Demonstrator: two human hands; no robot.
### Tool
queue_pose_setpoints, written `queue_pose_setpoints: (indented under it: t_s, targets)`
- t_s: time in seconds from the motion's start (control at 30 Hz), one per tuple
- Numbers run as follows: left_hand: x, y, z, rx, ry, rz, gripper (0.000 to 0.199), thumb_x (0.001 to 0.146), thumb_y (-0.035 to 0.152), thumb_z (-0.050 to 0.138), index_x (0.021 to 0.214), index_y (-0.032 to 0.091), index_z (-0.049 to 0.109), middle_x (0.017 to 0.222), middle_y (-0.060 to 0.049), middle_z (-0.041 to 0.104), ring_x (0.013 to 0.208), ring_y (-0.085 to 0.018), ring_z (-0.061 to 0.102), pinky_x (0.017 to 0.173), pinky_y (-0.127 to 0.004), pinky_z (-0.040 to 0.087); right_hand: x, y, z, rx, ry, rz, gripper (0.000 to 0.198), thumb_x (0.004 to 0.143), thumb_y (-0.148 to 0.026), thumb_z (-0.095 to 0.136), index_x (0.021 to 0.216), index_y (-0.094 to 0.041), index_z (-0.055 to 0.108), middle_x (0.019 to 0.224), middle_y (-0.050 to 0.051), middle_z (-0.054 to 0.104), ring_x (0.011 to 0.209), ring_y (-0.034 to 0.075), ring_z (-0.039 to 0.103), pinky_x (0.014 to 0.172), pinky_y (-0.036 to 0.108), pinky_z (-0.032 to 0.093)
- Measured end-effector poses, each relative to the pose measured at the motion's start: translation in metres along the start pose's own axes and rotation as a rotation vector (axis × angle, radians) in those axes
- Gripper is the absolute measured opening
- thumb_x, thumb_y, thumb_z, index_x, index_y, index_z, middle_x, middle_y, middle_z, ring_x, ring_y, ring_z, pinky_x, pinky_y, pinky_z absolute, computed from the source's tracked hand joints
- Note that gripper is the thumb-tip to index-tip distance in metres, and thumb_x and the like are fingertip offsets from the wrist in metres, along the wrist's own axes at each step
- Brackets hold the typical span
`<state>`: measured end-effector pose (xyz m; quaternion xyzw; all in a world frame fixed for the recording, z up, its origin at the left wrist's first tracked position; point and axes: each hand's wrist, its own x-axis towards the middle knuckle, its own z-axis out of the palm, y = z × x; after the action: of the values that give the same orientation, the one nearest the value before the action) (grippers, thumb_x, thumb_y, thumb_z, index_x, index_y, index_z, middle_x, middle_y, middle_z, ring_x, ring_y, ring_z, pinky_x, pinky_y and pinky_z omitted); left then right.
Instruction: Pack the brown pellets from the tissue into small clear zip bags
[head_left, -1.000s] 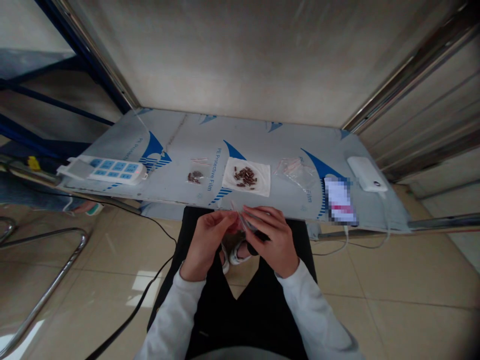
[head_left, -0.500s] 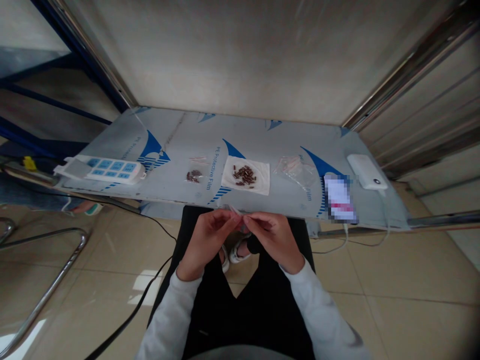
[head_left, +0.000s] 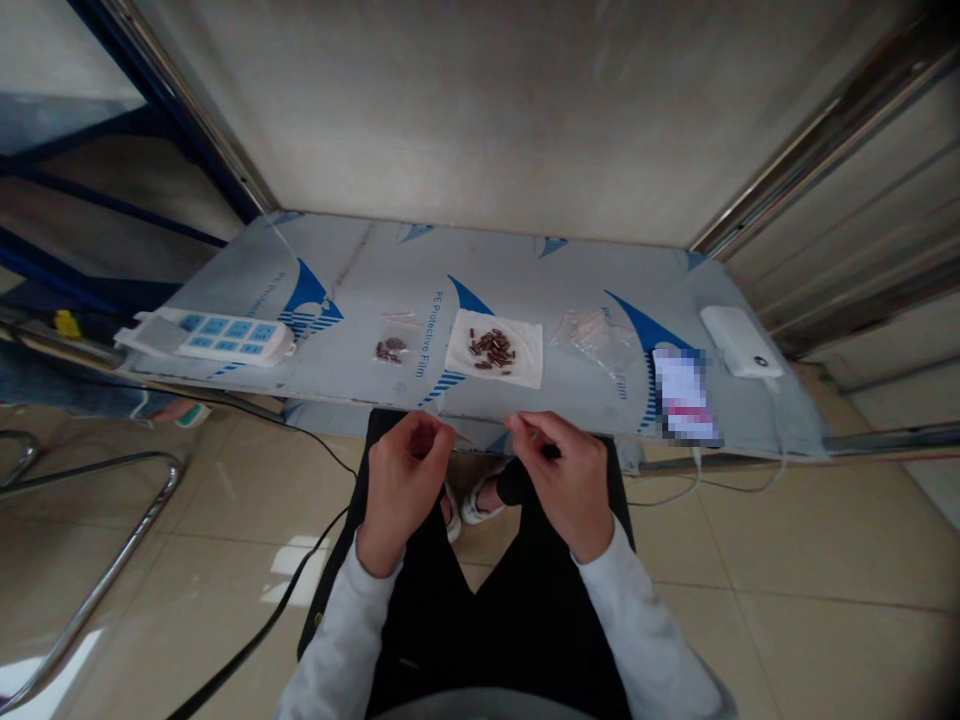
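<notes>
My left hand (head_left: 409, 470) is closed in a pinch in front of the table's near edge. A thin, pale pinkish strip (head_left: 465, 438) sticks out from its fingertips; its kind is too small to tell. My right hand (head_left: 566, 475) is also pinched, a short way to the right, and whatever it may hold is hidden. Beyond the hands, a white square sheet (head_left: 530, 375) bears a pile of brown capsules (head_left: 491, 350). Left of it lies a small clear bag (head_left: 400, 322) with several brown pieces. Flat clear bags (head_left: 596, 335) lie to the right.
A white power strip (head_left: 225, 338) sits at the table's left end. At the right are a blurred-out phone (head_left: 684, 395) and a white power bank (head_left: 739, 340) with cables over the edge. The table (head_left: 360, 285) wears printed protective film. A metal chair frame (head_left: 112, 570) stands at left.
My hands, which met at the fingertips around a pale strip, have moved apart. The strip now shows only at the left hand's fingertips.
</notes>
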<state>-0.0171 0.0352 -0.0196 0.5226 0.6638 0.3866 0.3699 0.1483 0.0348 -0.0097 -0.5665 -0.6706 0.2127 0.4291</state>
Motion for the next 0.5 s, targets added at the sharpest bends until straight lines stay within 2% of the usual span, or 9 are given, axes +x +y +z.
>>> queue_pose_setpoints:
  t_s: [0.1, 0.2, 0.37, 0.43, 0.5]
  targets:
    - [-0.003, 0.003, 0.004, -0.159, -0.099, 0.08, 0.016, 0.082, 0.031, 0.054, 0.077, 0.017, 0.06, 0.071, 0.0, 0.065, 0.066, -0.013, 0.06, 0.062, -0.022, 0.045, 0.002, -0.008, 0.007, 0.216, -0.191, 0.023, 0.016, 0.087, -0.027, 0.059, 0.096, -0.02, 0.069, 0.09, 0.003, 0.072, 0.074, 0.013, 0.066, 0.067, 0.021, 0.051]
    - [-0.005, 0.006, 0.005, -0.222, -0.162, 0.115, 0.017, 0.085, 0.031, 0.051, 0.081, 0.017, 0.06, 0.076, -0.001, 0.064, 0.07, -0.013, 0.06, 0.063, -0.021, 0.044, 0.004, -0.009, 0.012, 0.268, -0.233, 0.028, 0.014, 0.086, -0.027, 0.06, 0.093, -0.02, 0.071, 0.088, 0.001, 0.073, 0.075, 0.013, 0.067, 0.07, 0.022, 0.051]
    - [-0.003, 0.005, 0.001, -0.064, -0.234, 0.208, 0.019, 0.088, 0.03, 0.047, 0.083, 0.017, 0.06, 0.076, -0.001, 0.063, 0.07, -0.012, 0.058, 0.064, -0.021, 0.042, 0.007, -0.004, 0.009, 0.057, -0.285, -0.056, 0.011, 0.082, -0.018, 0.061, 0.085, -0.019, 0.071, 0.074, 0.0, 0.072, 0.063, 0.013, 0.065, 0.064, 0.022, 0.05]
    - [-0.003, 0.005, 0.003, 0.096, -0.191, 0.256, 0.016, 0.086, 0.027, 0.049, 0.076, 0.018, 0.058, 0.072, 0.0, 0.061, 0.065, -0.012, 0.055, 0.062, -0.022, 0.039, 0.006, -0.001, 0.009, -0.111, -0.227, -0.074, 0.01, 0.08, -0.016, 0.061, 0.08, -0.019, 0.07, 0.071, 0.001, 0.071, 0.061, 0.014, 0.064, 0.062, 0.024, 0.048]
    - [-0.004, 0.008, 0.004, 0.263, -0.124, 0.267, 0.016, 0.083, 0.024, 0.052, 0.067, 0.018, 0.053, 0.066, 0.001, 0.057, 0.059, -0.011, 0.05, 0.059, -0.022, 0.035, 0.004, 0.002, 0.009, -0.261, -0.106, -0.065, 0.008, 0.078, -0.015, 0.06, 0.075, -0.019, 0.067, 0.069, 0.001, 0.069, 0.059, 0.015, 0.063, 0.061, 0.026, 0.047]
